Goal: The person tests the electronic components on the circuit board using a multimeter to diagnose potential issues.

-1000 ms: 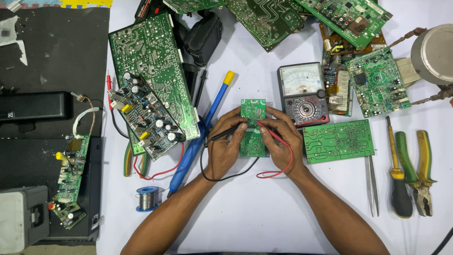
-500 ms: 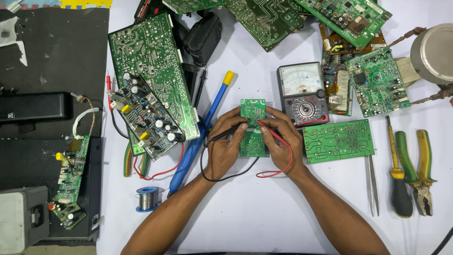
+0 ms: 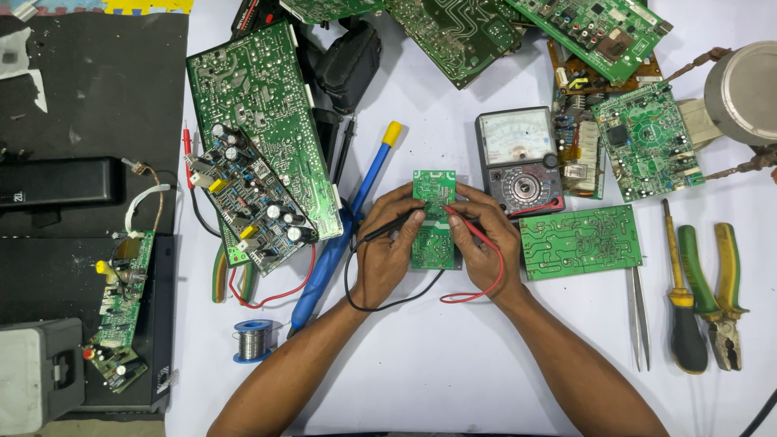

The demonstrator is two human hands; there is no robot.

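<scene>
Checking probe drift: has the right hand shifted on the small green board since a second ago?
No. The right hand keeps the red probe on the small green board, in the same spot beside the analog multimeter.

L hand (image 3: 390, 251): fingers pinched, palm down | R hand (image 3: 486, 243): same | forearms angled inward, hands close

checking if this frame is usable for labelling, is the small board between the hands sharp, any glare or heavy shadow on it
Head view: the small green board is in focus, traces readable as lines, no blown-out glare. Lighting is even and soft; the left hand and right hand cast only faint shadows on the white table. The meter's face shows a mild sheen. Slight wide-angle bend at the edges.
</scene>
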